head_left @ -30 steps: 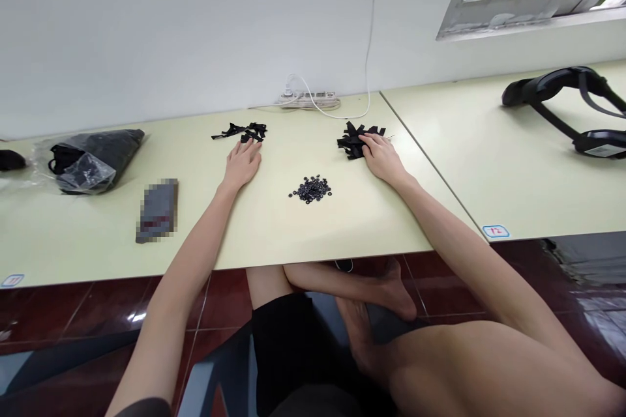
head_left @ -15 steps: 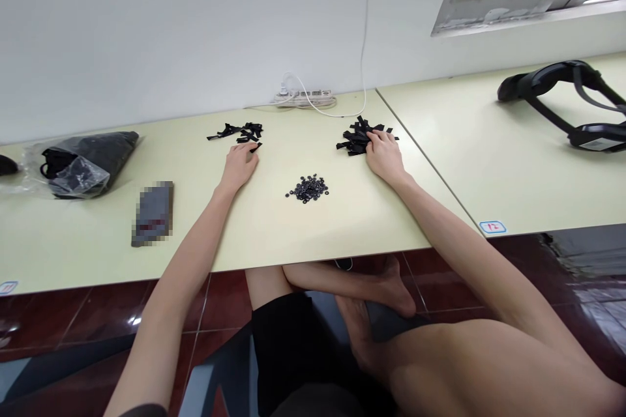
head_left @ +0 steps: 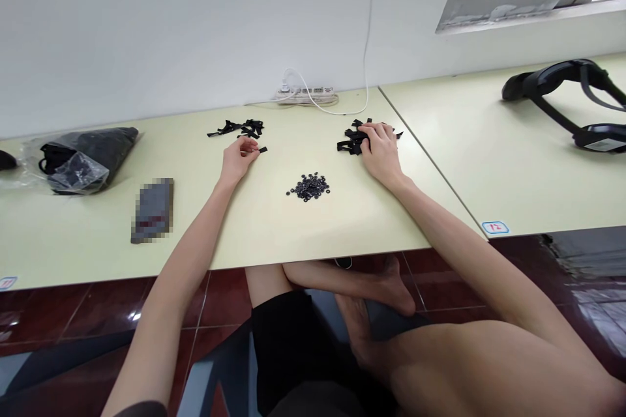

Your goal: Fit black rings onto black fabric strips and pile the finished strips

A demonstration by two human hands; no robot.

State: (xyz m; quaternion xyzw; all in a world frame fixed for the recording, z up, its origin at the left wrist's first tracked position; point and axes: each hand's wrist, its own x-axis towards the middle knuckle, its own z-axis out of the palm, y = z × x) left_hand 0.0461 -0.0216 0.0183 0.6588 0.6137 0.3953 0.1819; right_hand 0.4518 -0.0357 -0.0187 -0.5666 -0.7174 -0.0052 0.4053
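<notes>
My left hand point(head_left: 237, 158) pinches one short black strip point(head_left: 263, 150) between thumb and fingertips, its end sticking out to the right. Just behind that hand lies a loose pile of black strips point(head_left: 239, 128), some folded or looped. My right hand point(head_left: 380, 150) rests over a denser pile of similar black strips point(head_left: 348, 143), its fingers stretched out and partly hiding them. Between the hands, closer to me, sits a heap of small dark ring-like discs point(head_left: 311, 187).
A power strip point(head_left: 308, 95) with a white cable lies against the wall. Leftward are a plastic bag point(head_left: 92, 159) with dark contents and a blurred grey object point(head_left: 152, 210). A black headset point(head_left: 562, 101) stands on the right-hand table.
My left hand has drawn slightly back from the left pile, now pinching a strip. My right hand has shifted a little left, with its fingers reaching further over the right pile.
</notes>
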